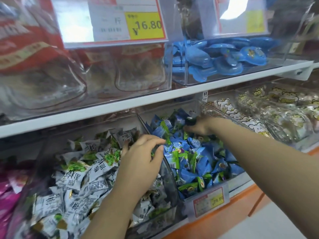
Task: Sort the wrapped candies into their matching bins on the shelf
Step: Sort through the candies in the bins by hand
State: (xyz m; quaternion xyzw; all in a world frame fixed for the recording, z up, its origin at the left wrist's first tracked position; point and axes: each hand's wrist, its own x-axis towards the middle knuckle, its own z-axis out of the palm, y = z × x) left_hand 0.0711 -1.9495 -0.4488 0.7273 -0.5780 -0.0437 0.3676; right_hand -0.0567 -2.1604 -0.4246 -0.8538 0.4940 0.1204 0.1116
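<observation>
Pink wrappers [8,192] fill the far left of the lower shelf, and above them red bags [29,49] press against a clear upper bin. A yellow price tag [146,25] reading 16.80 hangs on that upper bin's front.

Moving right, the lower left bin [43,152] is heaped with grey-white wrapped candies [82,180], printed with dark characters and green patches. Your left hand [143,157] hovers over the right side of this heap, right at the clear divider [165,171] between this bin and the next. Its fingers are curled and the thumb comes close to the fingertips, as in a pinch. A speck of green shows in the gap, but you cannot tell whether a candy is held there.

Past the divider, the next bin [240,182] holds blue wrapped candies [193,163] with green ends, piled up to its front wall, where a small price label [208,200] sits. Your right hand [200,126] reaches deep to the back of this bin, knuckles up, fingers bent down into the blue pile. Something dark sits at its fingertips. The fingers are hidden, so its grasp cannot be judged.

Above, blue heart-shaped cups [222,59] lie in a clear box on the white shelf board [120,104]. On the far right, clear packets with cartoon prints [276,107] fill the last bins.
</observation>
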